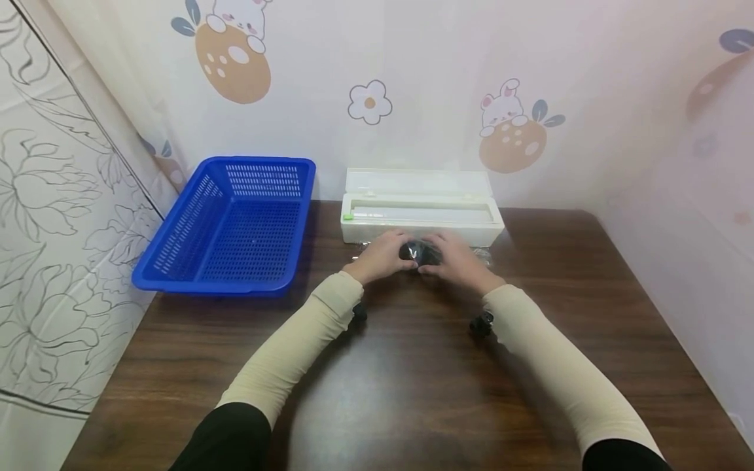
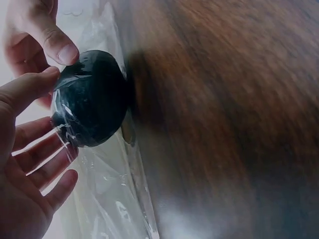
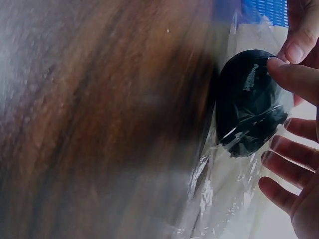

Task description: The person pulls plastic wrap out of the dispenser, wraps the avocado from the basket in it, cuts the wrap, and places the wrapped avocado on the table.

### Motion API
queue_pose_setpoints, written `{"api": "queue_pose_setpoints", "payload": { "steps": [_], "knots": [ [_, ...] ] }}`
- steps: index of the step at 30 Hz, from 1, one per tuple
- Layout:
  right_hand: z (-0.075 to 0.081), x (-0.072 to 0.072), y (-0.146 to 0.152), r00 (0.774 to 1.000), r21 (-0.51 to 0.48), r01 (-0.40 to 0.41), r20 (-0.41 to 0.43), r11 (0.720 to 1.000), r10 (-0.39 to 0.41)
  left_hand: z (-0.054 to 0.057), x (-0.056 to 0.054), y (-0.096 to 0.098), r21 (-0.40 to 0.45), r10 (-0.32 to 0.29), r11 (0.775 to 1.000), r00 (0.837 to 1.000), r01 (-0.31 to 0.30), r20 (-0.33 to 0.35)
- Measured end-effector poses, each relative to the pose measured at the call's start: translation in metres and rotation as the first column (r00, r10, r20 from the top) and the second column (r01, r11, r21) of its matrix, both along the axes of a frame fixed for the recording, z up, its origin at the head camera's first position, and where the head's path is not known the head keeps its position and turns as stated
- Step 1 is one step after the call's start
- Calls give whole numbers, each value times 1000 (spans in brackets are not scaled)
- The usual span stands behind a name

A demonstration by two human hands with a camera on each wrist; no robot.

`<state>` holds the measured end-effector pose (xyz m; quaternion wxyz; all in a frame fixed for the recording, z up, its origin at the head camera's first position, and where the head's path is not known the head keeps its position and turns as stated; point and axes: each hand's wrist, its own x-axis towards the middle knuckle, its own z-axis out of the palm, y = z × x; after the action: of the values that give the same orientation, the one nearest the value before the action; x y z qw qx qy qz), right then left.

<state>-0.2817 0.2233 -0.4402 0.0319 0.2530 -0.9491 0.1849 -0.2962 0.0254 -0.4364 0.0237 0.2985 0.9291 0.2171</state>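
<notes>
The film-wrapped dark object (image 2: pixel 94 102) sits between left hand (image 1: pixel 384 256) and right hand (image 1: pixel 456 260), both gripping it.

Clear plastic film (image 2: pixel 107 184), glossy and crinkled, wraps the dark object (image 2: pixel 97 99), whose surface looks smooth; its material cannot be told. The box (image 1: pixel 357 233) looks like smooth white plastic, the basket (image 1: pixel 206 287) like blue perforated plastic. The desk (image 1: pixel 377 405) has a sheeny wood-grain top. The sleeves (image 1: pixel 297 340) are soft, matt cloth.
</notes>
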Motion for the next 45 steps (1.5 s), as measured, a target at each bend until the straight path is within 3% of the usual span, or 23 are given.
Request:
{"api": "queue_pose_setpoints", "payload": {
  "steps": [5,16,26,33,37,45],
  "knots": [
    [-4,-5,0,1000,-5,-18,-3,1000,18,-2,-1,0,1,18,1000,1000,-18,-1],
    [-1,-13,-5,996,3,5,92,1000,-6,-5,-1,-2,-19,57,998,998,-57,2],
    [-2,-10,-5,999,13,2,42,1000,-3,-4,-5,-2,-11,46,999,999,-45,26],
    [-1,-11,-9,999,36,-34,4,999,34,-9,-5,-3,-32,39,999,999,-39,-7],
    [-4,-12,-9,999,51,-38,29,998,36,-10,-4,-3,-25,38,999,999,-38,12],
    [-7,-16,-7,995,-27,14,102,1000,-11,-11,-5,-1,16,73,997,996,-74,58]
  ]
}}
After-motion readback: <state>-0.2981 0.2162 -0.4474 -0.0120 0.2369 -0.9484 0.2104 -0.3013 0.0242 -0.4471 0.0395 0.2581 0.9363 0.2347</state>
